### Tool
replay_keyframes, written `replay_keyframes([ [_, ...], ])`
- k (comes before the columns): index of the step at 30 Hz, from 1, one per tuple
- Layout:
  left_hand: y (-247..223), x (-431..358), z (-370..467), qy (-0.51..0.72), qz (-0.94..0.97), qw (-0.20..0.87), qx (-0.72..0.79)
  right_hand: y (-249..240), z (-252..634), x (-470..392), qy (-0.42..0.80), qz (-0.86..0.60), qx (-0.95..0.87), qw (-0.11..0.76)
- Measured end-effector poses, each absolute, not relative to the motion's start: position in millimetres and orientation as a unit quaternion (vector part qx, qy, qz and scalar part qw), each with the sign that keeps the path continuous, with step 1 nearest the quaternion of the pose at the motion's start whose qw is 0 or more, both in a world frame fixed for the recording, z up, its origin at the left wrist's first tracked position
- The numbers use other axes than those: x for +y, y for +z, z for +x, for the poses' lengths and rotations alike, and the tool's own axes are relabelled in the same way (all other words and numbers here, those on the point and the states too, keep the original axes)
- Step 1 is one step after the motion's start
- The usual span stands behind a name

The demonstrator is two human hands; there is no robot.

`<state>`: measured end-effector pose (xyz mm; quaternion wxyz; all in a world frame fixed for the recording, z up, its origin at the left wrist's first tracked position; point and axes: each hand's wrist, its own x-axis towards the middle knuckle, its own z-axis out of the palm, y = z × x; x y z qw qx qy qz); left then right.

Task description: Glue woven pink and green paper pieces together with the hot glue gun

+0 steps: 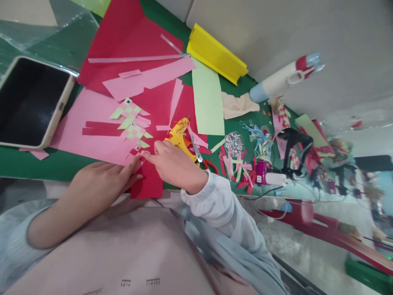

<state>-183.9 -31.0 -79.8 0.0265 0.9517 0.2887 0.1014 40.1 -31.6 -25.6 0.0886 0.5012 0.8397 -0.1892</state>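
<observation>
Both hands meet at a small woven red and pink paper piece near the table's front edge. My left hand comes from the left, its fingertips pressed on the piece's lower edge. From the right, my right hand touches the piece's right side with a fingertip, its other fingers curled. Just above lie two woven green and pink paper fish with stick-on eyes. Below my fingers is a red paper strip. A yellow glue gun and scissors lie beyond my right hand.
A phone lies at the left on the green table. Red, pink and green sheets spread behind the fish. At the right are a cup of googly eyes, paper scraps, a purple device with cables and a bottle.
</observation>
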Motion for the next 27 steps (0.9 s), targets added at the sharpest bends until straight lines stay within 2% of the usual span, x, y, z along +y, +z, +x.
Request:
replay_keyframes([
  [5, -76, -37, -174, 0.102, 0.976, 0.05, 0.184, -30, 44, -31, -0.183, 0.484, 0.852, 0.078],
  [9, -73, -40, -168, 0.084, 0.963, -0.002, 0.257, -32, 45, -27, -0.204, 0.493, 0.842, 0.071],
  [12, -73, -44, -164, 0.056, 0.965, 0.009, 0.256, -31, 44, -22, -0.232, 0.505, 0.828, 0.068],
  [16, -73, -46, -167, 0.127, 0.972, 0.032, 0.196, -29, 46, -19, -0.244, 0.503, 0.827, 0.062],
  [19, -71, -38, -176, 0.149, 0.962, -0.001, 0.23, -26, 48, -26, -0.219, 0.492, 0.841, 0.054],
  [23, -72, -25, -184, 0.097, 0.963, -0.068, 0.242, -24, 46, -48, -0.158, 0.498, 0.85, 0.074],
  [27, -79, -24, -184, 0.089, 0.965, -0.071, 0.237, -25, 47, -73, -0.127, 0.503, 0.849, 0.098],
])
